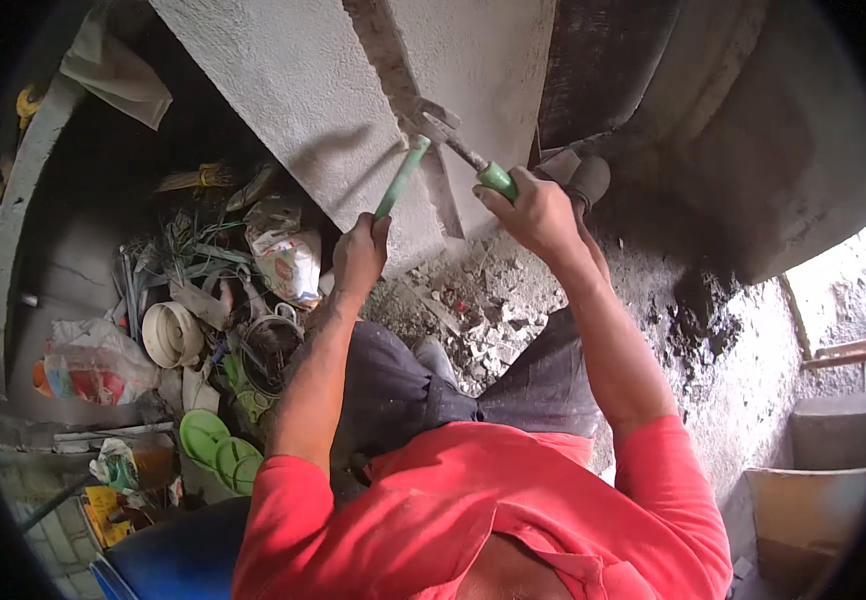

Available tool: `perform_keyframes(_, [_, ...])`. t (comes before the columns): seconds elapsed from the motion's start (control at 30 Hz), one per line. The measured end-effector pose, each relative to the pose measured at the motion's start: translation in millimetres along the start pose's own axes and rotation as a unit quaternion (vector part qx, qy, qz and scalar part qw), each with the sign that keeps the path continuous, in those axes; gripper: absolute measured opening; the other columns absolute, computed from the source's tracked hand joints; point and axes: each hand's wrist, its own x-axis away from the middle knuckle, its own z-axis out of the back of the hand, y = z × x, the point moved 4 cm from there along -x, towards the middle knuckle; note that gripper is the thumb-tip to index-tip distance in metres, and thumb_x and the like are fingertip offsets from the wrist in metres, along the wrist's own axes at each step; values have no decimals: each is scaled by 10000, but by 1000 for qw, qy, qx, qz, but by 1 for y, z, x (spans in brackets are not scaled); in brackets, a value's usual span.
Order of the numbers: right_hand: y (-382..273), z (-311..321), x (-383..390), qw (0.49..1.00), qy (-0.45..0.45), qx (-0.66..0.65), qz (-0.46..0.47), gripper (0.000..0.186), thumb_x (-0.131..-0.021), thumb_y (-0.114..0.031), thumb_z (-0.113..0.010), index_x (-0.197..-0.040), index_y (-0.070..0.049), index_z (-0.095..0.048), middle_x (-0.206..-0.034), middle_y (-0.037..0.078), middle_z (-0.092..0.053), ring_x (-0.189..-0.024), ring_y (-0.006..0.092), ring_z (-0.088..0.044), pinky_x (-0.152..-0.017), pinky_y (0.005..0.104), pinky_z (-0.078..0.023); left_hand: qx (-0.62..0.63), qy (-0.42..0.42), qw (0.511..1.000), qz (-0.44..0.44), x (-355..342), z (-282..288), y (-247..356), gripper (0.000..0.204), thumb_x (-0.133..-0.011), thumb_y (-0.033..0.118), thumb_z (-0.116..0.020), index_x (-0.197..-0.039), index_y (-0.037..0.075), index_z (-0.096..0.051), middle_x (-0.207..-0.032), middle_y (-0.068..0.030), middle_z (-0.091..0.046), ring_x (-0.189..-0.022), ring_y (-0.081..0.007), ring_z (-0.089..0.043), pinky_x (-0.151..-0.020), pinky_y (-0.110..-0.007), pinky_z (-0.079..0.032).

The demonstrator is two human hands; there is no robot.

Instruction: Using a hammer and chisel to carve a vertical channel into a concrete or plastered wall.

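Left hand (360, 255) fingers wrapped around a green hammer (405, 172) handle; right hand (533, 212) fingers gripping a green-handled chisel (473, 160) against a grey wall (283, 90) groove.

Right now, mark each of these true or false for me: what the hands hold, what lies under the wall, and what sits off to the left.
1. The left hand grips a green-handled hammer. True.
2. The right hand is empty. False: it holds a green-handled chisel against the wall.
3. Rubble lies below the wall. True.
4. The green sandals are on the person's feet. False: they lie on the floor at left.
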Motion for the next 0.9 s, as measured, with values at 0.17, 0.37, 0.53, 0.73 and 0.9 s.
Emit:
perform_keyframes(0.17, [14,24,38,986,44,-161,4,373,-903,-353,-704,-960,9,-630,-681,167,-634,-634,232,-651,-604,379,-493,23,41,997,-60,9,-2,27,288,-1004,324,-540,-916,50,-555,-768,-247,-628,-764,-468,-631,-617,-521,-476])
perform_keyframes(0.37, [48,7,77,961,38,-257,-95,428,-916,-396,-699,-949,20,-606,-674,50,-576,-661,104,-493,-592,301,-443,44,59,996,-43,-8,-21,24,302,-997,357,-542,-922,65,-519,-754,-214,-624,-739,-452,-627,-613,-516,-489])
perform_keyframes(0.53, [41,7,79,984,89,-144,47,348,-888,-336,-707,-963,-3,-642,-743,103,-653,-666,240,-626,-629,328,-493,16,54,996,-66,-6,-31,14,293,-1007,318,-550,-890,55,-504,-736,-185,-638,-687,-399,-653,-578,-464,-526])
perform_keyframes(0.73, [74,-73,30,975,117,-171,79,257,-821,-233,-719,-914,-7,-639,-744,187,-662,-707,383,-675,-643,431,-521,-14,52,997,-63,-11,-34,17,264,-997,286,-574,-895,53,-503,-681,-188,-619,-647,-401,-650,-533,-469,-515])
perform_keyframes(0.9, [55,-68,11,984,54,-168,-33,280,-897,-225,-659,-1015,29,-637,-780,162,-671,-698,278,-660,-651,374,-511,25,37,998,-50,-9,-31,11,283,-988,308,-570,-945,37,-502,-748,-212,-657,-685,-418,-654,-554,-488,-514])
